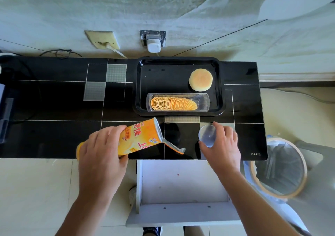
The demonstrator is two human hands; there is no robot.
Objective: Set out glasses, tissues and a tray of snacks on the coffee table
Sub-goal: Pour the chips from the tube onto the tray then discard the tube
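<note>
The step in hand seems to be the filling of the snack tray. The black tray (221,83) stands on the far side of the dark glass bench (54,108), close to the wall. Inside it lie a clear plastic sleeve (202,102) with a row of crisps (173,103), and one round bun (200,79) nearer the far right corner, apart from the sleeve.

The left hand (101,148) is curled around an orange crisp can (140,137) and holds it tilted, with the open mouth toward the tray; a torn foil seal (175,146) hangs from the rim. The right hand (222,142) pinches a clear plastic lid (207,136) (probably the lid of the can) just above the near edge of the bench.

I judge that the can is now empty and the next move is to put the can and lid aside, perhaps into the lined bin (279,166) at the right. This calls for care not to push the tray. No glasses or tissues are visible yet.

On the can I read large Chinese characters, among them 佳 and 上; the smaller writing is too blurred. A small white mark sits at the near right corner of the bench, not readable.
</note>
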